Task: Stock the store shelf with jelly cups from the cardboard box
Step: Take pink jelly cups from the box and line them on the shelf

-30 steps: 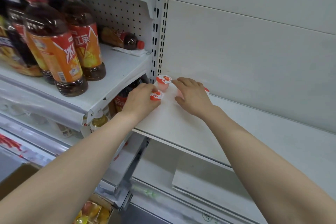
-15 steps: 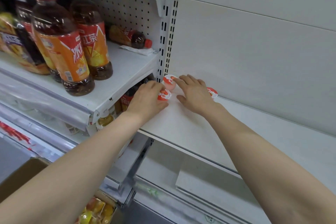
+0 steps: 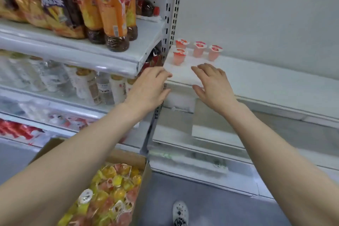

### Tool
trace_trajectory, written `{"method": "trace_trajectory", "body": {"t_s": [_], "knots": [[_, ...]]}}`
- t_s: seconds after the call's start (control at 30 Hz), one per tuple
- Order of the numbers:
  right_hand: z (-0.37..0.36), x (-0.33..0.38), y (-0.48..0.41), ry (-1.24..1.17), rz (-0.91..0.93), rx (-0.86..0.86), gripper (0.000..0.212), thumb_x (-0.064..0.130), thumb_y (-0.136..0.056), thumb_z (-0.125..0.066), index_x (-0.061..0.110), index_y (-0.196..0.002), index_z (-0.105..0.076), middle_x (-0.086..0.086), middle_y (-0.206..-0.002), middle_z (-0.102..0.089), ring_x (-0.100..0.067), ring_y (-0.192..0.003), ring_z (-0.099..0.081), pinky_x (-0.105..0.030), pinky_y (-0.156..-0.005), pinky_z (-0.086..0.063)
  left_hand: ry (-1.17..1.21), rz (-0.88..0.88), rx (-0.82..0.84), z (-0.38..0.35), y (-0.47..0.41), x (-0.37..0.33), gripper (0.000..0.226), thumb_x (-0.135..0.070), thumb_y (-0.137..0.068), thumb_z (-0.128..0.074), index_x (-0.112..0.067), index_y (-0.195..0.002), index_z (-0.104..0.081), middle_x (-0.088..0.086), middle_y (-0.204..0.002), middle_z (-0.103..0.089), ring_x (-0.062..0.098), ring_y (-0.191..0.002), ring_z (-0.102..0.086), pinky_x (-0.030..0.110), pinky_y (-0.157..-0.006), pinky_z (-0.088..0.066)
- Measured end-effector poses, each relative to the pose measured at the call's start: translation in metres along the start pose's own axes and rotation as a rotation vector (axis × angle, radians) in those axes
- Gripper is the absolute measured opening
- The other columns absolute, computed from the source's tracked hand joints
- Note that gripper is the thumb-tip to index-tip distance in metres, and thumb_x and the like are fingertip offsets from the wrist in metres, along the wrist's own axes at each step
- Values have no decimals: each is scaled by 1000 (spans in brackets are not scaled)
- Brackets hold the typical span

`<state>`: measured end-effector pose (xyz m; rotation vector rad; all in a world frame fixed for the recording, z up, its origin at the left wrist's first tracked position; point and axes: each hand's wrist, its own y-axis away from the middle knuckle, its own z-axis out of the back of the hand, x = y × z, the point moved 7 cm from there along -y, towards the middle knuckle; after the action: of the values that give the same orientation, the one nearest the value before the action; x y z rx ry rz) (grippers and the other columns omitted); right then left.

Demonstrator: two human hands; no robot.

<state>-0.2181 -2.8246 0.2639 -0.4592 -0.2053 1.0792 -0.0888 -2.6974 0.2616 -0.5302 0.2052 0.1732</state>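
Observation:
Several pink jelly cups (image 3: 199, 49) with red-and-white lids stand upright at the back left corner of the white shelf (image 3: 256, 79). My left hand (image 3: 149, 88) hovers at the shelf's front left corner with relaxed fingers, holding nothing. My right hand (image 3: 213, 84) is over the shelf's front edge, fingers spread and empty. Both hands are apart from the cups. Below my left arm the cardboard box (image 3: 141, 161) holds a heap of yellow, orange and pink jelly cups (image 3: 110, 194).
Left bay: orange-labelled tea bottles (image 3: 111, 11) and snack bags (image 3: 45, 2) on the upper shelf, pale bottles (image 3: 88, 86) below. A perforated steel upright (image 3: 171, 5) divides the bays. White lower shelves (image 3: 211, 145) on the right, grey floor and a shoe (image 3: 180, 213) beneath.
Both hands let go of the jelly cups and drew back to the shelf's front edge. The view tilted down and back, bringing the cardboard box into sight.

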Motion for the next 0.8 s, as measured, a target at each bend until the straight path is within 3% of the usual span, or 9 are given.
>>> {"method": "trace_trajectory", "body": {"t_s": [0.13,0.33,0.5,0.6,0.8], "knots": [[-3,71,59,-58,-56,-15,52,21,-84,-68,10,-134,-55,-14,-128,-58,-37,-117,-54,-48,-94,-43,42,12,24,18,89,29,43,-22,-82,-71,-9,-122,-60,10,-121,-58,30,-113,-52,36,-98,-37],[-58,189,134,-197,-39,127,50,24,-86,-59,10,-134,-55,-14,-124,-59,-36,-112,-54,-44,-91,-42,49,252,138,30,240,114,43,-23,-83,-69,-12,-123,-60,10,-123,-58,32,-115,-51,41,-99,-39],[-129,281,185,-354,44,313,48,26,-88,-56,11,-133,-56,-12,-127,-60,-34,-115,-55,-47,-94,-47,15,564,225,17,379,187,39,-23,-82,-72,-14,-118,-63,9,-116,-62,32,-106,-56,40,-93,-42],[-182,325,211,-427,88,427,49,19,-85,-70,11,-133,-58,-10,-127,-61,-31,-114,-57,-46,-94,-49,30,728,310,-12,448,208,38,-25,-82,-75,-15,-117,-65,8,-114,-63,32,-106,-58,39,-88,-46],[-299,373,242,-434,106,736,57,11,-83,-70,14,-138,-54,-10,-131,-59,-33,-119,-55,-46,-98,-48,119,855,496,-86,520,228,36,-24,-82,-73,-12,-116,-66,9,-114,-64,33,-105,-59,38,-87,-48]]}}
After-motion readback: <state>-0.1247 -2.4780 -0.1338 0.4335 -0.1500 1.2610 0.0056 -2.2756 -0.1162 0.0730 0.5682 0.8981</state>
